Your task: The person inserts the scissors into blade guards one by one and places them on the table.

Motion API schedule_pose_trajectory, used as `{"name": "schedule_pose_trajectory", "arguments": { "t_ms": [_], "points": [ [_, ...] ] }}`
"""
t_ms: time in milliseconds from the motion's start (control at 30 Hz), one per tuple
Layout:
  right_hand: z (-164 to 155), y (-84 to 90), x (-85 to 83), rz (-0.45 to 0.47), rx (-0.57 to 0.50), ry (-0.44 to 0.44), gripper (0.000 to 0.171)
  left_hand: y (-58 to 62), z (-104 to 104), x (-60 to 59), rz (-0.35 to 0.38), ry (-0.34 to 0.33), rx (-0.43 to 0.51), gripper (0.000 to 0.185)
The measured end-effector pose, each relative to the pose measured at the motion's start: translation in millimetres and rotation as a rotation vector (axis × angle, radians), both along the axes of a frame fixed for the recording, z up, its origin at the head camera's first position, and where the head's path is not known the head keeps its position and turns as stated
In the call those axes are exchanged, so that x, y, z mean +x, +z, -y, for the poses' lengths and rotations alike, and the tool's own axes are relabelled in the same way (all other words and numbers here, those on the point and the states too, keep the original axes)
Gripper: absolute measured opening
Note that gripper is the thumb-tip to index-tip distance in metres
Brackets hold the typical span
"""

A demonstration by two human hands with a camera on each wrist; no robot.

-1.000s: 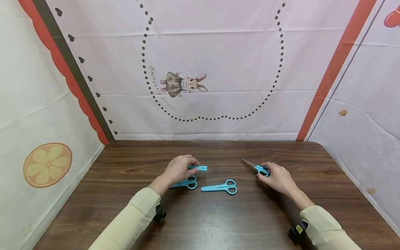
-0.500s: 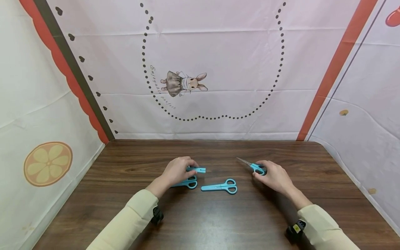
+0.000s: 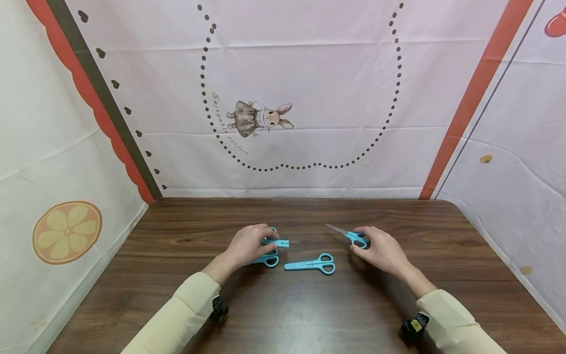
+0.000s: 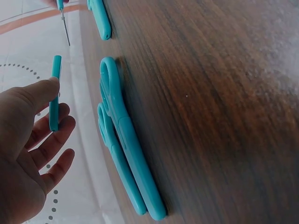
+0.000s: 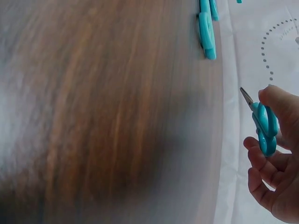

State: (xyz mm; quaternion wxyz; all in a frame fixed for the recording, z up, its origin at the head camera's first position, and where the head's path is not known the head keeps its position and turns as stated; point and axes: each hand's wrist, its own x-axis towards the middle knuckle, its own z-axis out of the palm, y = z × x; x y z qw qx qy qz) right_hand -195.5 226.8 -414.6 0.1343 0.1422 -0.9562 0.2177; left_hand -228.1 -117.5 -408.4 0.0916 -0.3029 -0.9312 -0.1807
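My left hand (image 3: 247, 246) pinches a light-blue scissors sheath (image 4: 55, 105) between thumb and fingers, raised above the table. In my right hand (image 3: 382, 250) are scissors (image 3: 356, 239), gripped by their blue handles. Their bare metal blades point left, toward the sheath, with a gap between. Beneath the left hand lie two sheathed scissors side by side, a nearer pair (image 4: 135, 151) and a farther pair (image 4: 122, 170); the hand partly covers both in the head view. Another pair of sheathed scissors (image 3: 309, 265) lies between the hands, its handles to the right.
All this is over a brown wood-grain table (image 3: 292, 314). A white printed cloth (image 3: 309, 98) with a rabbit figure hangs behind the table's back edge and along both sides. A black wrist camera (image 3: 414, 328) sits at each cuff.
The right hand has moved left with the scissors, bringing the blades nearer the sheath. My left hand has shifted slightly left and nearer with the sheath. The scissors on the table stay put.
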Motion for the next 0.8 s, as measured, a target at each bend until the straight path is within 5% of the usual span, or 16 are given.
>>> {"name": "schedule_pose_trajectory", "arguments": {
  "t_ms": [800],
  "points": [
    [31.0,4.6,0.8,-0.008,-0.005,0.096,0.039,-4.7,12.2,12.1,0.014,0.034,0.041,0.015]
  ]
}}
